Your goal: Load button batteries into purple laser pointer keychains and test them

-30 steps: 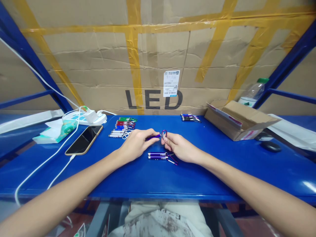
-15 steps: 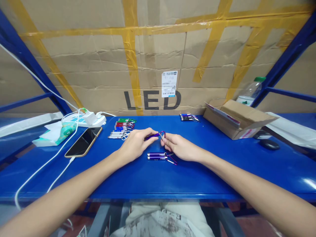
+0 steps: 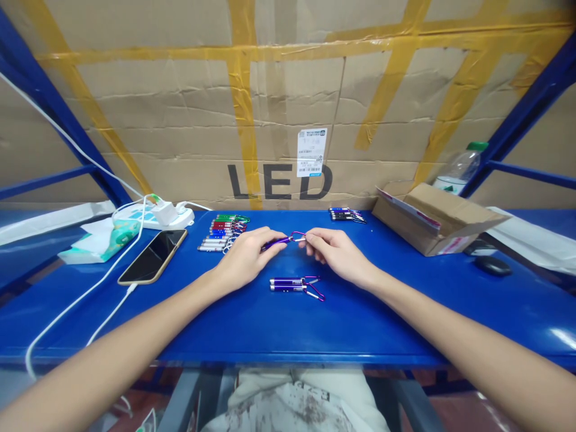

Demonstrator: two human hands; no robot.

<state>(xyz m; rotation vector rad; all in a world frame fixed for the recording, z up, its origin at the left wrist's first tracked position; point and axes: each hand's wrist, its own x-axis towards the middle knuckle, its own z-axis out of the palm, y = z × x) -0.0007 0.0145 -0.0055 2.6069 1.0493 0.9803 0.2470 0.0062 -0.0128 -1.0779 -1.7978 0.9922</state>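
Between thumb and fingers, my left hand [image 3: 246,255] pinches a purple pen-shaped flashlight [image 3: 276,242], partly hidden by the fingers. A purple carabiner [image 3: 297,236] hangs off its right end, and my right hand [image 3: 332,249] is closed on the far end of that clip. Nearer to me, two more purple flashlights [image 3: 287,285] lie side by side with their carabiners pointing right. Beyond my left hand is a row of flashlights in green, red [image 3: 221,226], blue and silver. A small group of dark blue and black flashlights [image 3: 344,214] lies at the back.
At the left lie a phone [image 3: 153,257] on a white cable, a tissue pack [image 3: 101,243] and a power strip [image 3: 135,216]. An open cardboard box [image 3: 432,219], a computer mouse [image 3: 492,266] and a plastic bottle [image 3: 461,168] are on the right. A large taped carton [image 3: 193,132] stands behind the table.
My right hand has shifted slightly right, and the carabiner now stretches out straight between my hands. My left hand keeps its hold on the purple flashlight.
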